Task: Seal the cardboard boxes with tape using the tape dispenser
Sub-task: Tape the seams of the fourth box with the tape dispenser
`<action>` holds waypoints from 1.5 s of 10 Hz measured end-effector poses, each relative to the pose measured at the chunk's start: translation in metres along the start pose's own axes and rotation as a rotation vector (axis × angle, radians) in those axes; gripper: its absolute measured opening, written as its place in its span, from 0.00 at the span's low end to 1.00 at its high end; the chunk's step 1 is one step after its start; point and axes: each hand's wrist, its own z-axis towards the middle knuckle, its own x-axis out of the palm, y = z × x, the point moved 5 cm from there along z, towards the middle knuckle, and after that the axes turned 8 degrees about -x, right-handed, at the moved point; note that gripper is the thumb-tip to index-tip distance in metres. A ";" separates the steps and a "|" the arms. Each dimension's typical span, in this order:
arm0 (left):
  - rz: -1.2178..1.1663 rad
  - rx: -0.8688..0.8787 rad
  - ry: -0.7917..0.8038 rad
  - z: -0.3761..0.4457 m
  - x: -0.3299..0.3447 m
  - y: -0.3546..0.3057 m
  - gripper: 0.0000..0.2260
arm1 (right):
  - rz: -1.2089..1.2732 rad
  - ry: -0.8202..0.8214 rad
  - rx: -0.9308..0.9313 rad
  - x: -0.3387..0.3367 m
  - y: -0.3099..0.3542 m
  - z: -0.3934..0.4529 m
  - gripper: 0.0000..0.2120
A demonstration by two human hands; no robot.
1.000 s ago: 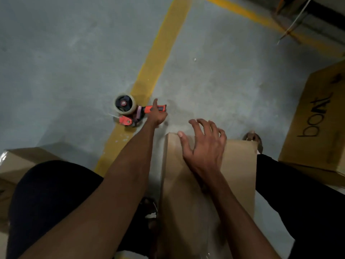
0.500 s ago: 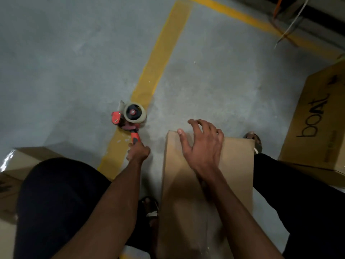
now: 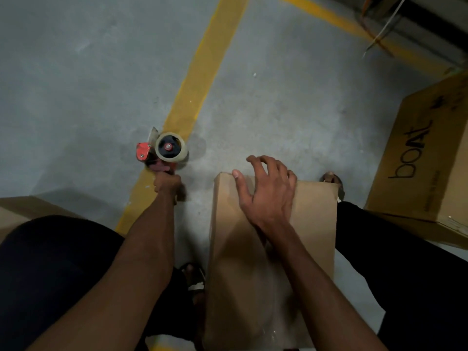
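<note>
A red tape dispenser [image 3: 162,150] with a roll of clear tape hangs just above the grey floor, left of centre. My left hand [image 3: 167,184] grips its handle from below, so the handle is mostly hidden. A plain cardboard box [image 3: 311,224] stands between my knees. My right hand [image 3: 267,191] lies on the box's top near its far edge, fingers spread and slightly bent, holding nothing. A glossy strip of clear tape [image 3: 276,315] shows on the box's near part.
A large cardboard box printed "boat" [image 3: 425,158] stands at the right. Another box [image 3: 17,211] pokes out behind my left knee. Yellow floor lines [image 3: 202,79] cross the concrete. My feet in sandals [image 3: 195,279] flank the box.
My left hand took the dispenser by its handle, swung it round and drew it back toward me. My right hand stayed on the box and lifted its fingers a little.
</note>
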 end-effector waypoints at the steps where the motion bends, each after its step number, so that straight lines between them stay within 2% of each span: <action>1: 0.015 0.079 0.026 -0.059 -0.023 -0.012 0.22 | -0.003 0.009 0.001 0.000 0.001 0.001 0.28; 2: -0.063 0.107 -0.024 -0.094 -0.042 -0.013 0.25 | -0.007 0.011 -0.004 -0.001 0.002 0.000 0.28; 3: -0.024 0.188 -0.156 -0.153 -0.072 -0.022 0.19 | -0.050 0.028 -0.003 -0.003 0.003 0.001 0.29; 4: 0.005 0.323 -0.091 -0.201 -0.087 -0.041 0.14 | -0.092 0.078 -0.003 -0.005 0.006 0.001 0.30; 5: -0.062 0.312 -0.026 -0.243 -0.109 -0.050 0.17 | -0.077 0.163 -0.021 -0.007 0.007 -0.001 0.32; 6: -0.141 0.434 0.142 -0.292 -0.119 -0.062 0.12 | 0.023 0.176 -0.051 -0.021 0.007 -0.008 0.31; 7: -0.221 0.536 0.354 -0.339 -0.122 -0.068 0.16 | 0.132 0.094 -0.106 -0.041 0.010 -0.021 0.24; 8: -0.240 0.569 0.633 -0.384 -0.119 -0.056 0.16 | 0.608 -0.061 0.033 -0.063 0.013 -0.039 0.15; 9: -0.231 0.489 0.872 -0.415 -0.105 -0.033 0.21 | 1.086 -0.189 0.234 -0.089 0.017 -0.050 0.11; 10: -0.182 0.435 0.943 -0.426 -0.091 -0.011 0.21 | 1.428 -0.161 0.325 -0.116 0.028 -0.063 0.14; 11: -0.127 0.387 0.958 -0.430 -0.082 0.004 0.22 | 1.555 -0.125 0.377 -0.125 0.026 -0.084 0.16; 13: -0.157 0.356 1.005 -0.434 -0.077 0.010 0.20 | 1.573 -0.226 0.517 -0.103 0.006 -0.127 0.17; 15: -0.123 0.351 1.030 -0.434 -0.071 0.012 0.20 | 1.734 -0.308 0.809 -0.076 -0.003 -0.159 0.17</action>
